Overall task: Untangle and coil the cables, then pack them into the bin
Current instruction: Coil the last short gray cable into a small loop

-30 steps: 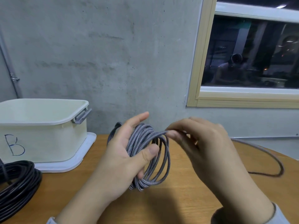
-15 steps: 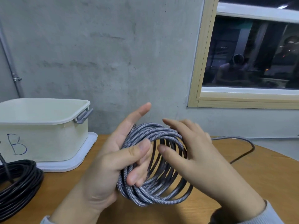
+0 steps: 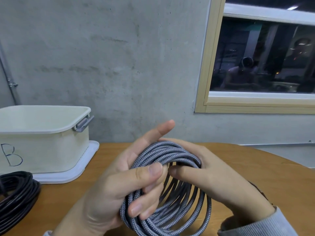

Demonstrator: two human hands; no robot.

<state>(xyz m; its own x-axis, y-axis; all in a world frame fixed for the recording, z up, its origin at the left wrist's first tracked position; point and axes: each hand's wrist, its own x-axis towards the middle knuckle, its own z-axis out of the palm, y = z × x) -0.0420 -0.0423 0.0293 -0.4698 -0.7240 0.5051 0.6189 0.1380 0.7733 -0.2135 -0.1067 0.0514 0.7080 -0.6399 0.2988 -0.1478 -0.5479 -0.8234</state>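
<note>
A grey braided cable is wound into a coil of several loops, held upright above the wooden table. My left hand grips the coil's left side, thumb across the top strands, lower fingers curled through the loops, index finger sticking up. On the coil's right side my right hand wraps round the top of the loops, thumb pointing left inside the ring. A cream bin marked "B" stands open at the left on its white lid.
A coil of black cable lies on the table at the far left, in front of the bin. The concrete wall and a window frame stand behind the table. The table's round edge curves away at the right.
The coil has grown and come closer to me. The loose grey tail that lay across the table's right side is gone from view. My right hand has closed onto the coil's right side.
</note>
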